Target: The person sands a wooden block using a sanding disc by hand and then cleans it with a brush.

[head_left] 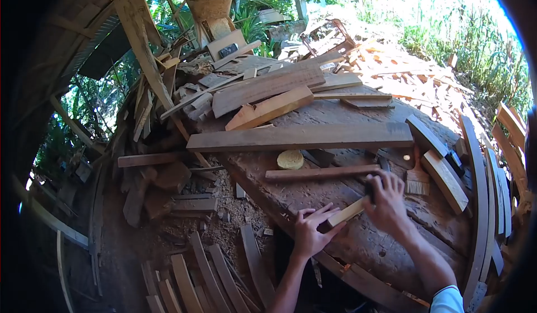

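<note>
My left hand (314,230) grips one end of a short, pale wooden block (348,212), fingers and thumb on either side of it. At the block's other end is my right hand (388,200), its fingers curled around something dark that I cannot make out. Just beyond both hands a thin wooden strip (319,173) lies on the worn workbench (386,240). Behind the strip sits a round yellowish piece (290,160). A paintbrush (417,180) with pale bristles lies to the right of my right hand.
A long thick board (302,137) crosses the bench behind the strip. Several offcuts (271,107) are heaped farther back. Curved pieces (446,180) lie on the right, with long boards (478,201) beyond. Sawdust and more lengths of wood (212,271) cover the ground at lower left.
</note>
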A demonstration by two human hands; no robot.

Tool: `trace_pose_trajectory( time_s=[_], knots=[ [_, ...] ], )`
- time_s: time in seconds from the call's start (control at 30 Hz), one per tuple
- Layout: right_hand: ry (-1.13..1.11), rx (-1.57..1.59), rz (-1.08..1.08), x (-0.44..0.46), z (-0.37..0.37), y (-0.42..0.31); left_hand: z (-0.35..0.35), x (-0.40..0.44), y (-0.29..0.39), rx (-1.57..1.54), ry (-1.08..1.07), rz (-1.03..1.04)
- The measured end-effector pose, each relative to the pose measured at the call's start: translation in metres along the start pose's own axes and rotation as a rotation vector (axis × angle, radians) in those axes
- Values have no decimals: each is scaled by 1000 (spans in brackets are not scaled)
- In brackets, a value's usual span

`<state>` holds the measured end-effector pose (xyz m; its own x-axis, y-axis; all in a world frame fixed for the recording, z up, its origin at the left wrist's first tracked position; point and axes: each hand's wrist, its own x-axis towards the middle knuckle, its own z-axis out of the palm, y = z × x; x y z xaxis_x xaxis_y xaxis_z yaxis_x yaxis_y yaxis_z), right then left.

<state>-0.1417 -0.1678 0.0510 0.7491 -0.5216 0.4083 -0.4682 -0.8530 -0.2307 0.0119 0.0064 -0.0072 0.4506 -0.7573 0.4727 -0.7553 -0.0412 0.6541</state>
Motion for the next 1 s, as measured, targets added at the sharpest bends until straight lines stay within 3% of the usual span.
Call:
trace_pose_trajectory(
  time_s=[0.07, 0.1, 0.17, 0.2, 0.27, 0.3, 0.37, 0.4, 0.47, 0.5, 0.57, 0.6, 0.73, 0.8, 0.87, 1.0],
  knots=[
    [-100, 166, -263, -13, -11, -33, 1, -3, -3, -23, -1, 29],
    [-98, 164, -260, -11, -16, -31, 1, -3, -4, -56, 29, 40],
    [-304, 466, -408, 0, -22, -28, -1, -1, 1, -37, 13, 31],
    [-217, 392, -393, 5, -20, -14, -3, -1, 3, -17, 5, 20],
    [-132, 213, -142, 14, -17, 17, -4, 0, 3, -10, 4, 26],
    [-138, 210, -144, 13, -14, 18, -3, 0, 4, -9, 9, 42],
    [-158, 75, 160, 17, -18, 18, -3, 1, 8, -15, 16, 23],
    [-140, 35, 140, 7, -7, 4, -2, 3, 9, -14, 15, 10],
    [-97, 71, -122, -8, -2, -30, 4, 2, 4, -27, -13, 11],
    [-93, 72, -111, -9, -8, -30, 5, -1, 1, -31, -9, -9],
    [-304, 331, -293, -3, -23, -32, 2, -4, -1, -30, -8, -35],
    [-318, 353, -295, 2, -22, -18, 0, -3, 0, -20, -9, -45],
    [-172, 158, 64, 14, -21, 8, -4, -1, 8, -8, -14, -13],
    [-123, 63, -53, -1, -7, -14, -2, 2, 10, 14, -4, 17],
    [-150, 170, -268, -14, -9, -45, 1, -1, 5, -5, 4, 16],
    [-247, 298, -356, 1, -18, -27, 7, -6, -3, -62, 58, -12]
  ],
)
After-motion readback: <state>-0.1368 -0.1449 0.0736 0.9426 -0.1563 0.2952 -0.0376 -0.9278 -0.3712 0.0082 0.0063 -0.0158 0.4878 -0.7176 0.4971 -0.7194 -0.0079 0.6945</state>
